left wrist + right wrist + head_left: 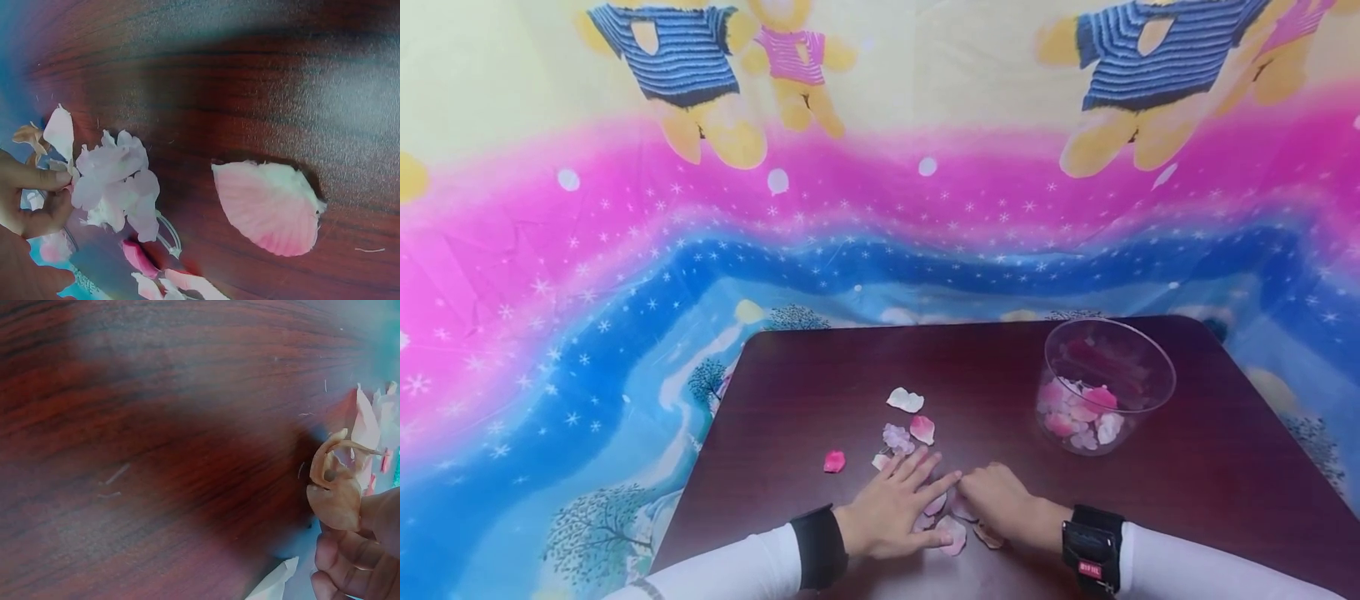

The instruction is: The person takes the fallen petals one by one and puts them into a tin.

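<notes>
Table (1187, 500): petals (951, 533) apparently beneath both hands (951, 500).

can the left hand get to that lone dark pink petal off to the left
Probably yes. The left hand lies flat on the table, and the dark pink petal sits just off its fingertips to the left, with only bare tabletop between them.
</notes>
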Tool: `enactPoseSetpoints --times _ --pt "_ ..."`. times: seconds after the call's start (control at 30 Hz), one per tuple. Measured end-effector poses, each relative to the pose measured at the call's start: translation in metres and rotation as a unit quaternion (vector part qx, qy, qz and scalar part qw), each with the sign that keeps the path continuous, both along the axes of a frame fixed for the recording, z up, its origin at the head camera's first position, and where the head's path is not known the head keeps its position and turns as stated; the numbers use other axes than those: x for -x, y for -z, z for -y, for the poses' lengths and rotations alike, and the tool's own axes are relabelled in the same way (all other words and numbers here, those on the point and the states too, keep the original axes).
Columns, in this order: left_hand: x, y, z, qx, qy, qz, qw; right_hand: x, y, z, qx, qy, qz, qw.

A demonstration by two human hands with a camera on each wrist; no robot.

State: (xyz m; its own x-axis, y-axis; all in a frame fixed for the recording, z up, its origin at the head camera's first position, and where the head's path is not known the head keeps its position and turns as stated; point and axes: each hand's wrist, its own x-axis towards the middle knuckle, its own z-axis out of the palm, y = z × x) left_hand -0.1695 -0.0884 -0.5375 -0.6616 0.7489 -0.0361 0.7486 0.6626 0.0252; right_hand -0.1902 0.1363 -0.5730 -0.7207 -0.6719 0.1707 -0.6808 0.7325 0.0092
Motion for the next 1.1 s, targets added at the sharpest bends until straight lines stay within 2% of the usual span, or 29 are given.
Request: enactPoseSetpoints --times 0.3,0.47,0.7,0.9,1.1 --pt "0.001 -0.001 0.000 0.003 -0.003 0.009 0.9999 0.001 0.003 -0.001 0.007 -0.007 -0.024 1.000" --pt "0.001 -0.001 0.001 0.006 -0.003 0.004 1.0000 0.002 0.004 -0.001 0.011 -0.015 -0.017 1.000" --pt "0.004 -0.003 0.002 0.002 -0.018 0.006 0.9998 0.003 -0.001 0.002 0.007 0.012 -0.006 1.000" --pt "0.011 -0.016 0.004 -0.016 -0.030 0.004 0.9994 0.008 -0.015 0.001 0.014 0.036 -0.036 0.999" --pt "0.020 -0.033 0.008 -0.026 -0.041 -0.012 0.9988 0.017 -0.035 0.000 0.059 0.059 -0.053 0.995"
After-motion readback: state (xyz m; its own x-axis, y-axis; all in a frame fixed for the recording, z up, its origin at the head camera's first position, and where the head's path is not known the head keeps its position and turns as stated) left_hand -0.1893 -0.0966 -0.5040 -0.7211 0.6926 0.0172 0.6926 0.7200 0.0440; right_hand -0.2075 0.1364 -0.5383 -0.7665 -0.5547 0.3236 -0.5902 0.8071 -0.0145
